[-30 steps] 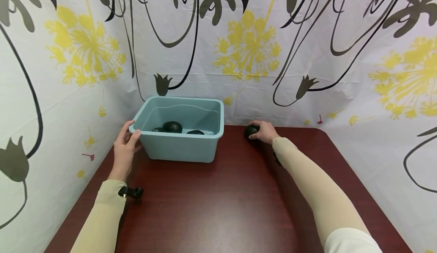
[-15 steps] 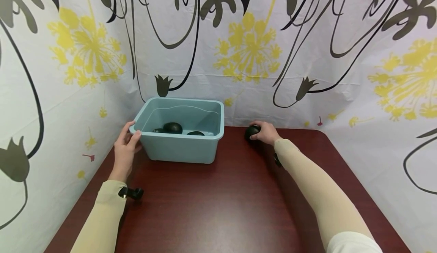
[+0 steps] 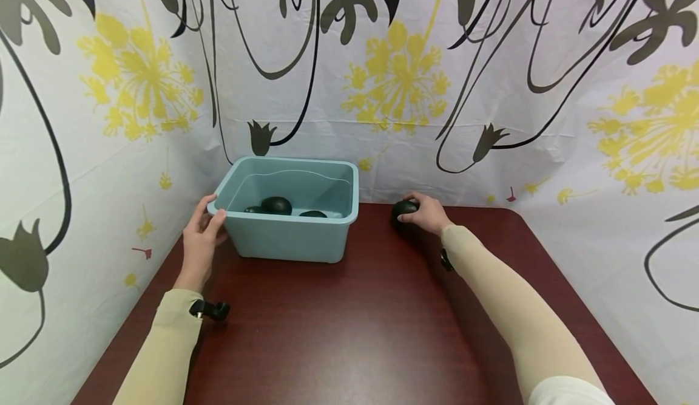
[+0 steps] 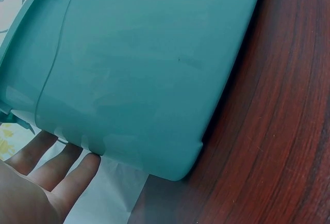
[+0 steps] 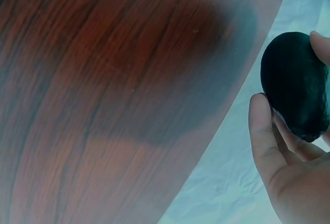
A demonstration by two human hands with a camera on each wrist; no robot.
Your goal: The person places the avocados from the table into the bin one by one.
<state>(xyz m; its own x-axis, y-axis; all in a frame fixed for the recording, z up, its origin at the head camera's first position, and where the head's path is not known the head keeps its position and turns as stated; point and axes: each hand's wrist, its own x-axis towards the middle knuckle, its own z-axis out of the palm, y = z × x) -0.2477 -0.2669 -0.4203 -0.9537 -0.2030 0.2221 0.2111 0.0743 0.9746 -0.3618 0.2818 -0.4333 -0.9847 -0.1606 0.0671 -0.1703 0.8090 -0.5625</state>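
Note:
In the head view, a light blue plastic bin point(image 3: 289, 238) stands at the back left of the table. Its front left corner is gripped by my left hand point(image 3: 199, 238), with thumb and index finger at the rim. Three other fingers point(image 4: 77, 180) lie against the outside wall in the left wrist view. Inside the bin are several dark avocados point(image 3: 276, 205), partly hidden by the front wall. To the right of the bin, my right hand point(image 3: 428, 214) holds another dark avocado point(image 5: 294, 82) between thumb and fingers, close to the table's back edge.
The dark red wood table point(image 3: 327, 320) runs up to a white cloth backdrop point(image 3: 404, 168) with a flower print at the back and both sides. Black straps with small devices point(image 3: 210, 309) sit on the wrists.
The head view has tilted very slightly. The right hand has turned a little with the avocado, and more of the avocado's top shows. The left hand and the bin stay put.

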